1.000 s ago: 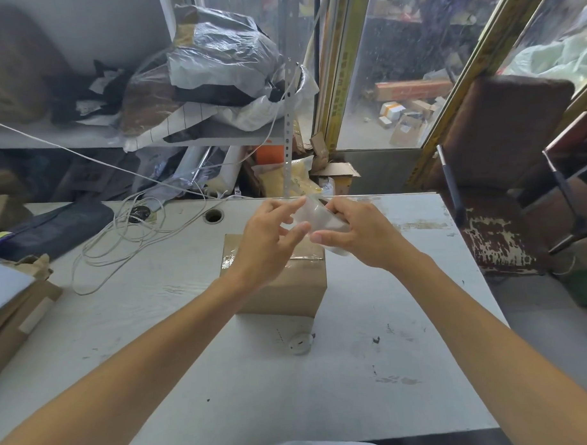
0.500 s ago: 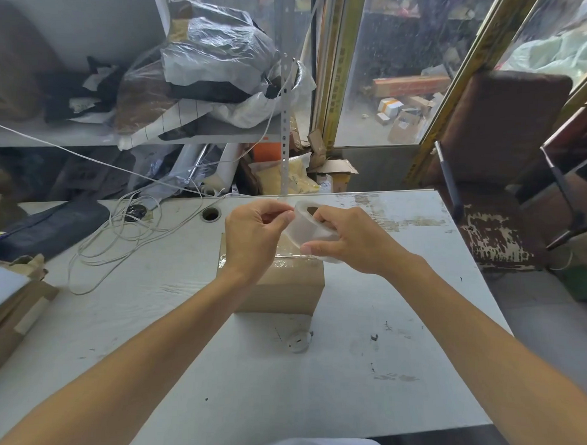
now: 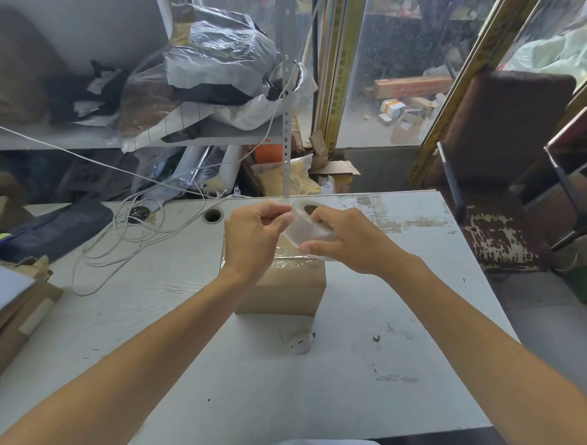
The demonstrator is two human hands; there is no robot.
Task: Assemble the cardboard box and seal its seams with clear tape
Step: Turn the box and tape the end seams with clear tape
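A small brown cardboard box (image 3: pixel 284 289) stands closed in the middle of the white table (image 3: pixel 191 375), with shiny clear tape across its top. Above the box my right hand (image 3: pixel 349 243) grips a roll of clear tape (image 3: pixel 305 223), thumb under it and fingers over its hole. My left hand (image 3: pixel 252 237) is curled beside the roll and pinches at its left edge, where the tape's free end lies. Both hands hide much of the box's top.
A small round white object (image 3: pixel 300 342) lies in front of the box. Coiled white cable (image 3: pixel 126 234) and a dark bag (image 3: pixel 53 230) lie at the left, flat cardboard (image 3: pixel 16 318) at the left edge. A worn chair (image 3: pixel 497 195) stands right of the table.
Both hands with the tape roll have shifted slightly down and left over the box. The left fingers have closed on the roll's edge.
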